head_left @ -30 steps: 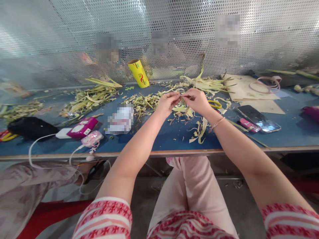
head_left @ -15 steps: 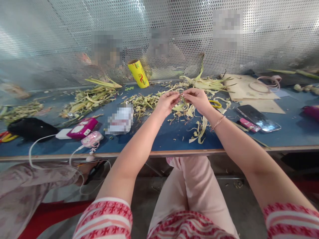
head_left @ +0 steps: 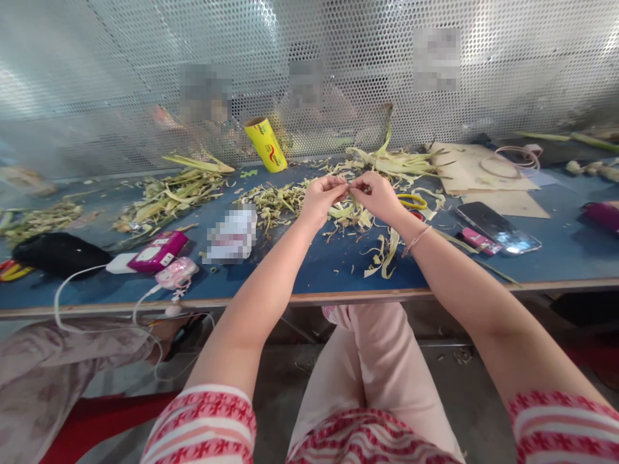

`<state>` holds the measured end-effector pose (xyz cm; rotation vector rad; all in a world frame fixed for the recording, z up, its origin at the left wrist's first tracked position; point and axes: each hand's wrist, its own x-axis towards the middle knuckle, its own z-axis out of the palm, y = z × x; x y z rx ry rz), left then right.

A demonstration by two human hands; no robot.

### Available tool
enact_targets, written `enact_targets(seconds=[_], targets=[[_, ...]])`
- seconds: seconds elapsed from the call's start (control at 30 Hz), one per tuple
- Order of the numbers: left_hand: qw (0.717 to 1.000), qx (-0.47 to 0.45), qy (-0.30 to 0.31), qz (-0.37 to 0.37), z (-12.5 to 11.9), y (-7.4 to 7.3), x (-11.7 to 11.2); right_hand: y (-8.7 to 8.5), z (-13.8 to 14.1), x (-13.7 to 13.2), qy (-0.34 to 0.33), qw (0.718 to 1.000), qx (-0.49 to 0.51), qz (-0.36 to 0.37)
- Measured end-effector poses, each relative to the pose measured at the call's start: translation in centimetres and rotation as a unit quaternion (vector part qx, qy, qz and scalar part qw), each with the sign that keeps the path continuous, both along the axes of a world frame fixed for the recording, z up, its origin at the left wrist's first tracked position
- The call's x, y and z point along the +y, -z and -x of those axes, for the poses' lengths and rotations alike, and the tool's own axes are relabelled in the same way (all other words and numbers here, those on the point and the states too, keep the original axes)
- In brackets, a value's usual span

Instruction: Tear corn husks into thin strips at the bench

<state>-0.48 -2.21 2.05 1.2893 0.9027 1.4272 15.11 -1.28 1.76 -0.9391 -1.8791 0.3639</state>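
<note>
My left hand (head_left: pixel 322 198) and my right hand (head_left: pixel 378 195) meet fingertip to fingertip above the blue table (head_left: pixel 319 270). Both pinch a thin green-yellow leaf strip (head_left: pixel 351 195) that hangs between them and runs down into the loose pile of leaf scraps (head_left: pixel 358 216) just below. The fingers of both hands are curled closed on the strip. A thin bracelet circles my right wrist. Curled strips (head_left: pixel 382 248) lie on the table under my right forearm.
A phone (head_left: pixel 498 227) and a small pink object (head_left: pixel 476 240) lie at right, yellow-handled scissors (head_left: pixel 413 202) behind my right hand. A yellow roll (head_left: pixel 265 143) leans on the perforated screen. Pink devices with white cables (head_left: pixel 159 258) sit left. Another person's sleeve (head_left: pixel 58 361) shows at lower left.
Both hands stay pinched together on the strip and have shifted only slightly. The view has drifted a little.
</note>
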Motion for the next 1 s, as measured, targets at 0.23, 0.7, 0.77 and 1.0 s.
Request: enact_targets(seconds=[0.23,0.7,0.77,1.0], targets=[[0.995,0.058,-0.024,-0.081,0.05,0.42,0.25,-0.16,0.29,-0.09,0.01,1.0,0.023,0.01],[0.916,0.245,-0.158,-0.274,0.08,0.53,0.06,0.1,0.49,0.45,-0.034,0.989,0.109,0.097],[0.912,0.246,-0.161,-0.287,0.07,0.55,0.01,0.17,0.59,0.54,-0.054,0.977,0.145,0.145],[0.905,0.248,-0.164,-0.303,0.14,0.58,-0.06,0.16,0.73,0.37,-0.093,0.956,0.199,0.196]])
